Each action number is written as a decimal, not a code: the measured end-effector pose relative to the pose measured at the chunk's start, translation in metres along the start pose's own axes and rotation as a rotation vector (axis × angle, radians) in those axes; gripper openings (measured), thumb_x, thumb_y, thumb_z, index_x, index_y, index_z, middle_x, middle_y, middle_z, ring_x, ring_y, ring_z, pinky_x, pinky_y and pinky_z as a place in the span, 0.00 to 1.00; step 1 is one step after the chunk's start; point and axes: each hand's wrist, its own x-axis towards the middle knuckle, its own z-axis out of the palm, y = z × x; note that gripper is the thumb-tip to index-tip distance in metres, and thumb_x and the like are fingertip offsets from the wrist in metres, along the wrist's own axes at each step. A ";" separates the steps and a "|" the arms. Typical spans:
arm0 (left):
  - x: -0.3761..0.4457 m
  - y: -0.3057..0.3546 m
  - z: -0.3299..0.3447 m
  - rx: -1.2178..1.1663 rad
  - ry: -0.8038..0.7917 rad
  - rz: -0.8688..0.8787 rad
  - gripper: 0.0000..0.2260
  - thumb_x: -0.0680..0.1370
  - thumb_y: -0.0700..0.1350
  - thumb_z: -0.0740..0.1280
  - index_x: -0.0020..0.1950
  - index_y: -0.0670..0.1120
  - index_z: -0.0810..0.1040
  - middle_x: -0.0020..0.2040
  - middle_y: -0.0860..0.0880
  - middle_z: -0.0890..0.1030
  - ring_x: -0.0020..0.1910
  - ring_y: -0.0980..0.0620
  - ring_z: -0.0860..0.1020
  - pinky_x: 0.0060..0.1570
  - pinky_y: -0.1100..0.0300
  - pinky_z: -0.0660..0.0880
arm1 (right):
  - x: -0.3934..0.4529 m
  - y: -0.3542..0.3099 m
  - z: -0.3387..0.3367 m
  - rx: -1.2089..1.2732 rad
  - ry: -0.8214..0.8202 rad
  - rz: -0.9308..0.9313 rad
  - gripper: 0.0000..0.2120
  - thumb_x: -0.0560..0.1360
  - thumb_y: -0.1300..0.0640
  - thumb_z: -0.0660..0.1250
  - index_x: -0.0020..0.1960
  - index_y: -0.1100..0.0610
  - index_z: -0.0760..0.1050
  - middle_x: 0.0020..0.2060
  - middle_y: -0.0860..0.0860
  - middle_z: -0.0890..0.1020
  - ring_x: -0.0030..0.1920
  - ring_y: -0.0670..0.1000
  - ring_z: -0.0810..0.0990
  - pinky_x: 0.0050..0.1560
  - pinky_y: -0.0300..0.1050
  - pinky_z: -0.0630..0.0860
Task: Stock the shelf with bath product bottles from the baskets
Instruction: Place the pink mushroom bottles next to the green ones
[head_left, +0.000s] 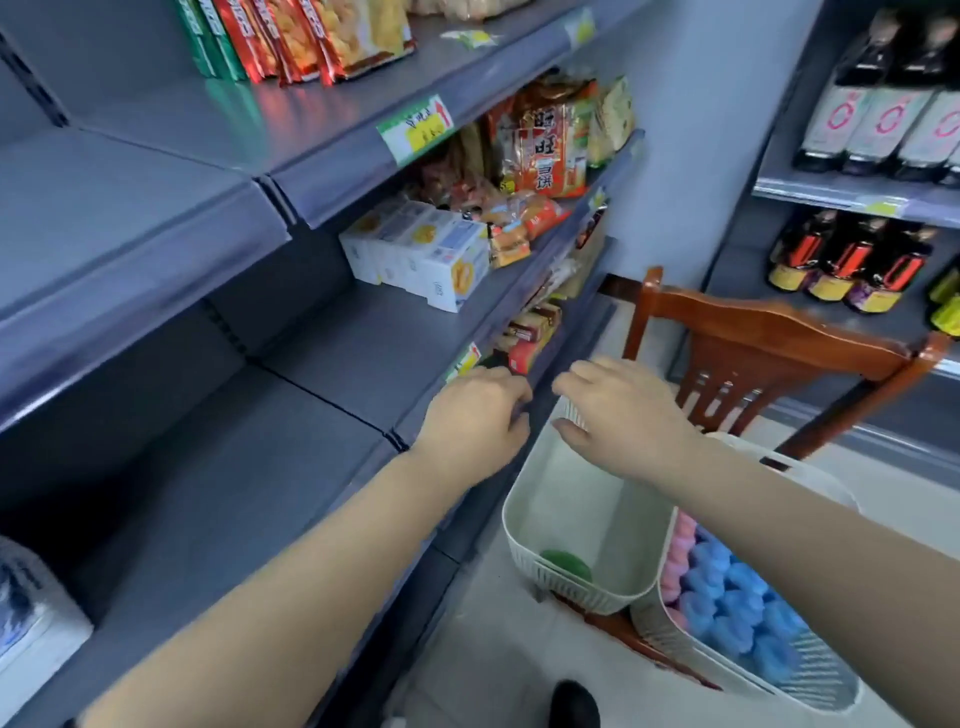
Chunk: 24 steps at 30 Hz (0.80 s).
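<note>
An off-white slatted basket (524, 535) stands on a wooden chair beside the grey shelf (249, 467). It holds only one green-capped bottle (567, 566). My right hand (623, 415) grips the basket's far rim, fingers above it and thumb below. A second off-white basket (826, 675) leans against the first and is packed with several blue-capped bottles (737, 613) and pink-capped bottles (681, 551). My left hand (478, 415) hovers at the shelf's front edge with curled fingers. Whether it holds anything is hidden by the hand.
The wooden chair (779, 338) stands in the aisle between two shelving units. Snack packs (545, 150) and white boxes (426, 254) fill the shelf's right part. Dark bottles (852, 265) line the unit at right. A white package (31, 623) lies at the left edge.
</note>
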 end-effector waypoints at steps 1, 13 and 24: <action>0.004 0.002 0.019 -0.014 -0.059 -0.013 0.11 0.74 0.44 0.60 0.51 0.43 0.79 0.48 0.45 0.79 0.51 0.44 0.75 0.47 0.53 0.73 | -0.007 0.006 0.012 0.007 -0.070 0.029 0.13 0.70 0.49 0.70 0.49 0.57 0.77 0.44 0.52 0.80 0.48 0.56 0.79 0.44 0.46 0.72; 0.036 -0.024 0.242 -0.269 -0.580 -0.286 0.17 0.76 0.38 0.63 0.64 0.46 0.73 0.64 0.47 0.74 0.62 0.47 0.73 0.61 0.53 0.70 | -0.065 0.062 0.221 0.447 -0.523 0.448 0.19 0.75 0.50 0.64 0.63 0.56 0.71 0.55 0.53 0.77 0.55 0.55 0.76 0.51 0.44 0.70; 0.035 -0.070 0.386 -0.036 -1.057 -0.232 0.31 0.73 0.34 0.68 0.73 0.46 0.62 0.67 0.44 0.70 0.61 0.44 0.74 0.55 0.56 0.74 | -0.100 0.049 0.382 0.725 -0.936 0.780 0.28 0.74 0.61 0.65 0.71 0.57 0.59 0.62 0.55 0.73 0.57 0.56 0.74 0.54 0.43 0.73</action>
